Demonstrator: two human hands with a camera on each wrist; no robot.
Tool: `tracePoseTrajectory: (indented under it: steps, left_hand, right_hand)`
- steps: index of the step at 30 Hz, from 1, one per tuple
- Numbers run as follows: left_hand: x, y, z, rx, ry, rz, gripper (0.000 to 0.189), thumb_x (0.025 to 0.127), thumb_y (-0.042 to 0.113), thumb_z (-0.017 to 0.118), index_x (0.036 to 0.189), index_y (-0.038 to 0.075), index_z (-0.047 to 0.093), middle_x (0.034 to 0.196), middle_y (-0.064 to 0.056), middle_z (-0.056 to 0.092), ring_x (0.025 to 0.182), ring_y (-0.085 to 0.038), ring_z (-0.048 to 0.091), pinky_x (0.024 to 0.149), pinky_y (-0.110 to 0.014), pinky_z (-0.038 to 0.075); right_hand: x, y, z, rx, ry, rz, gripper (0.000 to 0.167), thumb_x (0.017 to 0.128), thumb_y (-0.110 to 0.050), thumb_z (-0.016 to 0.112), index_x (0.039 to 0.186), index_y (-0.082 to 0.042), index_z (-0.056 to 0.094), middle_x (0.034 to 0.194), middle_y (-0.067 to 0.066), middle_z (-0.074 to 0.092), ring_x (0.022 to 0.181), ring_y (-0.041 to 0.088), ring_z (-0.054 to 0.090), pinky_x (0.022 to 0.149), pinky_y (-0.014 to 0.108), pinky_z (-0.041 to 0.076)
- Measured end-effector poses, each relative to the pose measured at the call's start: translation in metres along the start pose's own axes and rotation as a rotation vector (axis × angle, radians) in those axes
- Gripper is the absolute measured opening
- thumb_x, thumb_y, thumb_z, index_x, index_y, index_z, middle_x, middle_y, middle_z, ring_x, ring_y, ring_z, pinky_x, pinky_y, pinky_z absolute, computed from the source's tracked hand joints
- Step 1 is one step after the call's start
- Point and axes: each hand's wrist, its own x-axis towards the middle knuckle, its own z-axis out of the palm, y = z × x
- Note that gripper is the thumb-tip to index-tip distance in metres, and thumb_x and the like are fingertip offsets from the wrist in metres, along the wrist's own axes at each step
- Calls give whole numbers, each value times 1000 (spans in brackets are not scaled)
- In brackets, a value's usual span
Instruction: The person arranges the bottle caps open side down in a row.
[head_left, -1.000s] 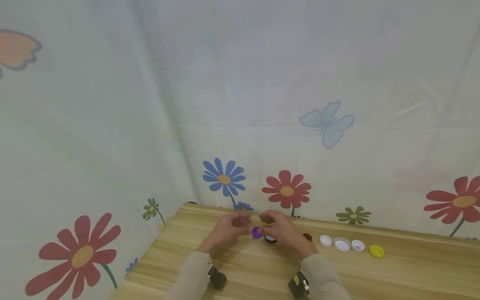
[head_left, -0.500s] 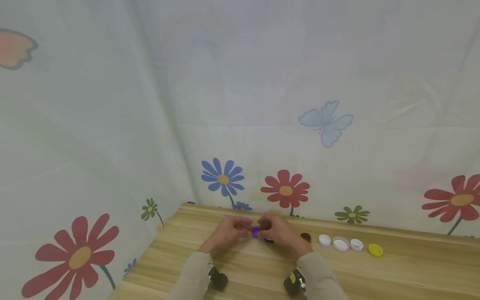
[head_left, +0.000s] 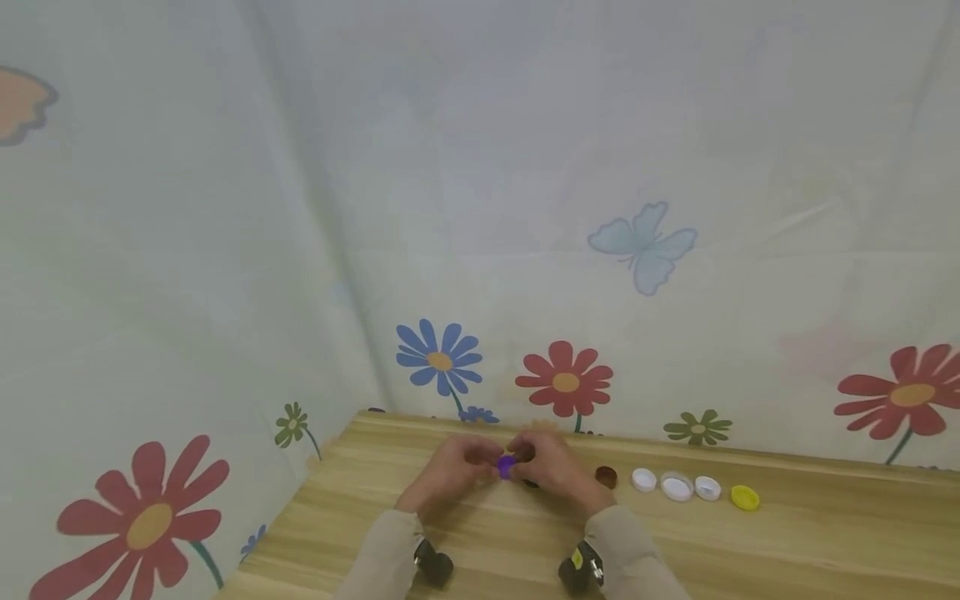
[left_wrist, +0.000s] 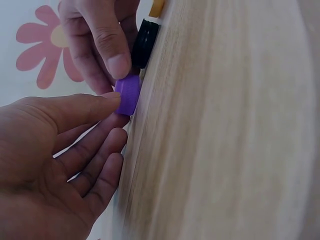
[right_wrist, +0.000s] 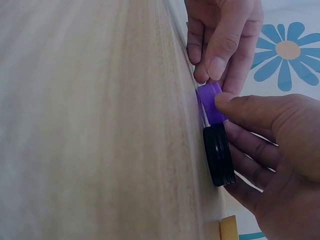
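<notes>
A purple bottle cap (head_left: 507, 467) with a ribbed side is at the table's far side, between both hands. My left hand (head_left: 459, 465) pinches it from the left, its thumb on the near side in the left wrist view. My right hand (head_left: 551, 465) pinches the same cap from the right; its thumb presses the ribbed side in the right wrist view. The cap (right_wrist: 212, 104) looks slightly tilted there. Right beside it stands a black cap (right_wrist: 219, 155), in front of the right hand's fingers and mostly hidden in the head view.
To the right, a row holds a brown cap (head_left: 606, 477), a white cap (head_left: 643, 480), a larger pale lid (head_left: 677, 487), another white cap (head_left: 707, 488) and a yellow cap (head_left: 746, 498). A flower-printed cloth (head_left: 480, 208) hangs behind the wooden table (head_left: 495, 550).
Both hands have drawn closer together around the purple cap, the right one moving left. My fingers now pinch the cap, which earlier showed more openly between them. The head view has shifted slightly.
</notes>
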Motion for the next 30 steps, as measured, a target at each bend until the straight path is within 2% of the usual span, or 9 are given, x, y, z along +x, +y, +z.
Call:
tracePoseTrajectory:
  steps: [5, 10, 17, 23, 30]
  left_hand:
    - [-6, 2, -3, -13, 29, 1, 27, 89, 4, 82, 116, 6, 79, 110, -4, 79, 108, -24, 71, 100, -50, 52]
    - [-9, 3, -6, -33, 59, -9, 26, 89, 5, 83, 115, 4, 79, 108, -8, 79, 99, -24, 74, 90, -42, 58]
    - [-13, 7, -9, -79, 84, 25, 24, 91, 2, 82, 115, 2, 79, 111, -11, 78, 98, -27, 76, 86, -34, 60]
    - [-16, 12, -12, -129, 111, 28, 26, 90, -3, 80, 115, 3, 79, 114, -12, 77, 100, -28, 75, 85, -30, 60]
    - [-15, 18, -17, -96, 119, 100, 24, 91, 6, 83, 114, 2, 79, 112, -11, 78, 96, -25, 76, 82, -29, 61]
  right_hand:
    - [0, -4, 2, 8, 14, 12, 25, 90, -6, 83, 113, -1, 75, 103, 6, 72, 96, 22, 64, 86, 42, 58]
    - [0, -8, 2, 8, 21, 7, 24, 92, -9, 81, 115, -4, 75, 107, 6, 72, 100, 23, 65, 90, 44, 58]
    - [-2, -14, 0, -20, 47, -28, 18, 97, -12, 78, 114, -7, 77, 109, 2, 74, 102, 23, 68, 92, 45, 58]
    - [-7, -19, -3, 50, 73, -11, 15, 99, -20, 77, 112, -12, 79, 105, -4, 75, 100, 19, 68, 86, 38, 59]
    - [-14, -28, -8, 129, 115, 4, 12, 100, -23, 76, 106, -13, 80, 101, -5, 75, 100, 21, 68, 83, 39, 59]
